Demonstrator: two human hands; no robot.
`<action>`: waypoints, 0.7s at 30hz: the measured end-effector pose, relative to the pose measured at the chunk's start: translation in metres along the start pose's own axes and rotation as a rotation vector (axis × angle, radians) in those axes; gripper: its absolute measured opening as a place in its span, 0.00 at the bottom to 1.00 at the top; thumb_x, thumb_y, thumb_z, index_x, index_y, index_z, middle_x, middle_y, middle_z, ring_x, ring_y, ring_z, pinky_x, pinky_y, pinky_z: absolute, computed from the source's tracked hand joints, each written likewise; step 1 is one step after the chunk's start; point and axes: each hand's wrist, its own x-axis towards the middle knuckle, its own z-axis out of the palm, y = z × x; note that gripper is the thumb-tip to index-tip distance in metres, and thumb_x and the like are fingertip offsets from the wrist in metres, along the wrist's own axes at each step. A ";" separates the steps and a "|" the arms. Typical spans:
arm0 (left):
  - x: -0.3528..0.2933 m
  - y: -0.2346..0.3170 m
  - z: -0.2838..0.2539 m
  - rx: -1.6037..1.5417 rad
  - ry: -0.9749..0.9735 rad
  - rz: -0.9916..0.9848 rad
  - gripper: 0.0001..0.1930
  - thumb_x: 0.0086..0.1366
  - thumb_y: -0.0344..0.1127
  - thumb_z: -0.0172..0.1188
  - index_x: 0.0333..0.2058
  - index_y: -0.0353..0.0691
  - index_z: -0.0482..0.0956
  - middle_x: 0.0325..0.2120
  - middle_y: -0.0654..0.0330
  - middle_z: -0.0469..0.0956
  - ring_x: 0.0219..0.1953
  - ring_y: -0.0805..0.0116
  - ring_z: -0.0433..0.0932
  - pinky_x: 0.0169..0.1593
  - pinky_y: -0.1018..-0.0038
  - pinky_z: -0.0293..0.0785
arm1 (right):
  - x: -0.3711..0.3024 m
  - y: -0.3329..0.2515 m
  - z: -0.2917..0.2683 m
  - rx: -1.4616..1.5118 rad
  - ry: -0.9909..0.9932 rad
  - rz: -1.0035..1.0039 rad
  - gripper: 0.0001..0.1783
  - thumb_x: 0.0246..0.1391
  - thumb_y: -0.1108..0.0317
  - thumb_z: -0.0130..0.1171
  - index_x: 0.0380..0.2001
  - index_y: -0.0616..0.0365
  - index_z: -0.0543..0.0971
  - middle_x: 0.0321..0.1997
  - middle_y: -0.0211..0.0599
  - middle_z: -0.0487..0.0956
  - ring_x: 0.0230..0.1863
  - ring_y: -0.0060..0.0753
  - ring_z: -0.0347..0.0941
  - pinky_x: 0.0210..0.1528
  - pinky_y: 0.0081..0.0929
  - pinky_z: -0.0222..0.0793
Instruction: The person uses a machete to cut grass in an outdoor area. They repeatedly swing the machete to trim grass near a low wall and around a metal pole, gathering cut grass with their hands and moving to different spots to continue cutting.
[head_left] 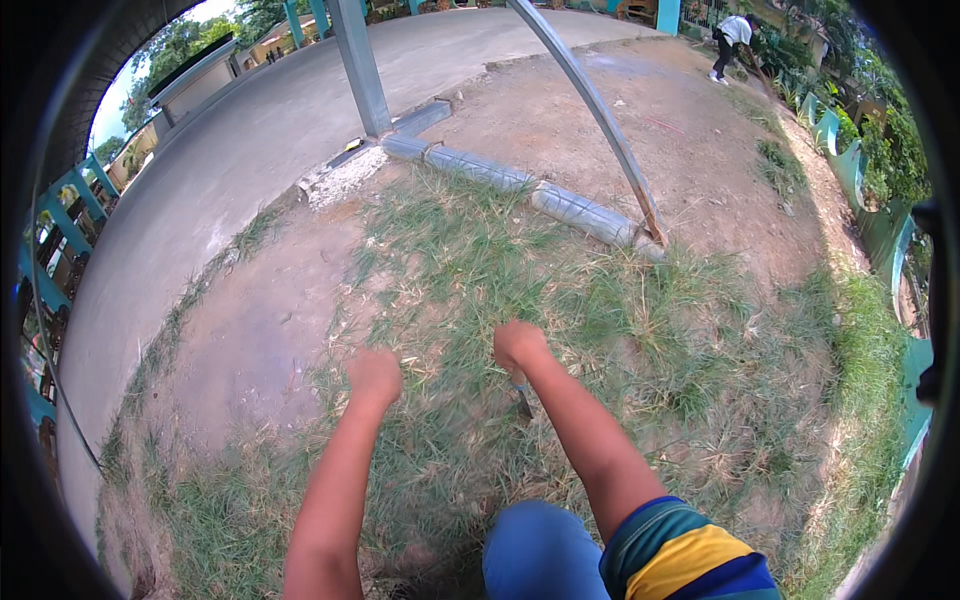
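Observation:
My right hand [521,346] is closed around a short-handled tool with a dark metal blade [523,405]. The blade points down toward the grass [470,420], and its exact kind is hard to make out. To its left, over the edge of the grass patch, is my left hand [375,376]. Motion blurs that hand, so its fingers and anything in them cannot be made out. Green blades mixed with dry straw lie around and between both hands.
A metal pipe [585,213] lies across the ground ahead, between an upright post [362,75] and a slanting metal bar [590,100]. Bare soil [260,330] and pavement [200,170] spread to the left. A wavy teal wall [890,250] borders the right. Far off, a person [732,38] bends over.

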 end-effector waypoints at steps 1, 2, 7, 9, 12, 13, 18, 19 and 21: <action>0.001 0.006 0.003 -0.075 -0.005 0.004 0.17 0.54 0.28 0.52 0.43 0.50 0.76 0.41 0.50 0.76 0.49 0.55 0.72 0.48 0.58 0.68 | -0.005 0.003 0.000 0.009 0.022 0.021 0.14 0.32 0.76 0.58 0.29 0.57 0.82 0.37 0.42 0.80 0.40 0.42 0.77 0.35 0.36 0.75; 0.004 0.007 0.011 -0.140 -0.020 0.019 0.15 0.54 0.29 0.54 0.41 0.47 0.77 0.41 0.51 0.76 0.50 0.54 0.71 0.50 0.54 0.64 | -0.006 0.002 0.005 0.030 0.040 0.050 0.14 0.33 0.76 0.58 0.29 0.57 0.82 0.38 0.42 0.80 0.40 0.43 0.77 0.36 0.36 0.75; 0.051 0.006 0.077 -0.303 -0.079 0.053 0.22 0.51 0.33 0.59 0.47 0.44 0.73 0.39 0.49 0.77 0.42 0.51 0.76 0.43 0.60 0.71 | -0.017 -0.010 0.021 0.134 0.097 0.117 0.13 0.35 0.75 0.60 0.30 0.57 0.82 0.39 0.43 0.80 0.41 0.42 0.77 0.37 0.34 0.75; 0.057 0.030 0.100 -0.373 -0.004 0.198 0.21 0.50 0.31 0.60 0.46 0.36 0.72 0.37 0.46 0.77 0.40 0.50 0.77 0.41 0.60 0.71 | -0.035 0.001 0.023 0.199 0.052 0.163 0.14 0.35 0.74 0.60 0.32 0.57 0.82 0.39 0.43 0.80 0.41 0.42 0.77 0.37 0.35 0.75; 0.076 0.072 0.118 -0.564 -0.017 0.288 0.23 0.45 0.27 0.65 0.42 0.32 0.72 0.36 0.42 0.76 0.40 0.48 0.76 0.41 0.62 0.72 | -0.079 0.021 0.024 0.240 0.142 0.285 0.15 0.35 0.74 0.61 0.32 0.57 0.81 0.39 0.43 0.80 0.41 0.42 0.77 0.39 0.35 0.75; 0.078 0.091 0.125 -0.631 -0.066 0.302 0.24 0.42 0.26 0.67 0.41 0.32 0.72 0.36 0.41 0.76 0.40 0.46 0.76 0.41 0.63 0.72 | -0.095 0.031 0.029 0.273 0.115 0.329 0.15 0.35 0.73 0.60 0.33 0.58 0.81 0.39 0.44 0.79 0.42 0.43 0.77 0.40 0.36 0.74; 0.093 0.161 0.126 -1.055 -0.195 0.517 0.16 0.53 0.22 0.51 0.42 0.27 0.68 0.26 0.47 0.77 0.30 0.59 0.79 0.34 0.67 0.70 | -0.140 0.034 0.067 0.466 0.217 0.521 0.14 0.39 0.71 0.58 0.34 0.61 0.79 0.39 0.48 0.78 0.42 0.46 0.76 0.42 0.37 0.73; 0.080 0.185 0.126 -0.982 -0.185 0.580 0.16 0.54 0.22 0.48 0.44 0.25 0.67 0.26 0.48 0.77 0.30 0.60 0.79 0.34 0.68 0.70 | -0.145 0.035 0.084 0.478 0.215 0.551 0.14 0.39 0.70 0.58 0.34 0.61 0.79 0.39 0.48 0.78 0.41 0.46 0.76 0.42 0.37 0.73; 0.064 0.221 0.130 -0.930 -0.144 0.673 0.17 0.55 0.22 0.45 0.44 0.24 0.66 0.27 0.48 0.77 0.30 0.61 0.78 0.35 0.69 0.70 | -0.161 0.021 0.093 0.488 0.275 0.605 0.14 0.39 0.69 0.59 0.33 0.61 0.79 0.38 0.48 0.79 0.41 0.44 0.77 0.42 0.36 0.74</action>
